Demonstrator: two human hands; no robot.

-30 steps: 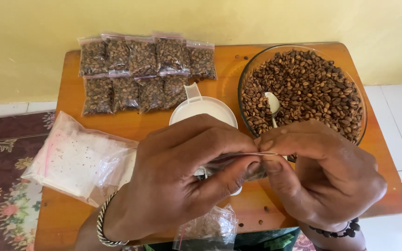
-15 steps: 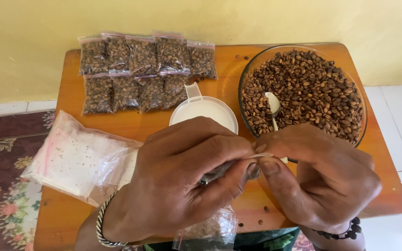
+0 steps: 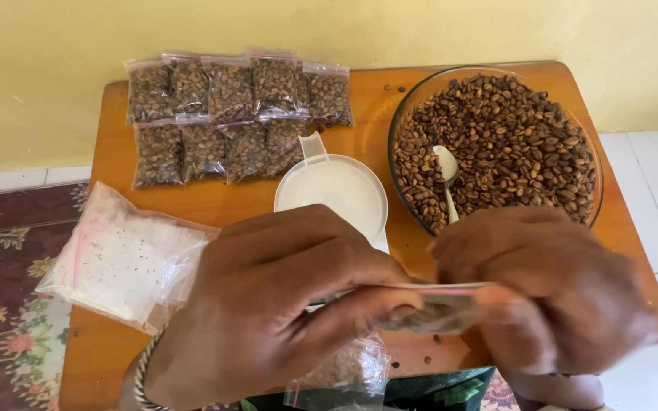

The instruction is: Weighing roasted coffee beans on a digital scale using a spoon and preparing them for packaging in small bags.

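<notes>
Both of my hands pinch the top strip of a small clear zip bag (image 3: 437,308) holding coffee beans, just above the front of the wooden table (image 3: 108,167). My left hand (image 3: 276,304) grips its left end, with a metal bracelet on the wrist. My right hand (image 3: 550,293) grips its right end and is blurred. Most of the bag is hidden behind my fingers. Behind the hands sit a white measuring cup (image 3: 333,190) and a glass bowl (image 3: 592,164) full of roasted coffee beans with a white spoon (image 3: 446,176) in it.
Several filled bean bags (image 3: 230,114) lie in two rows at the table's back left. A stack of empty clear zip bags (image 3: 119,259) rests at the left edge. Another small bag (image 3: 348,373) lies at the front edge. A patterned rug (image 3: 1,304) covers the floor at left.
My right hand has slid rightward along the bag's top strip and now blurs with motion. The left hand has stayed gripping the left end.
</notes>
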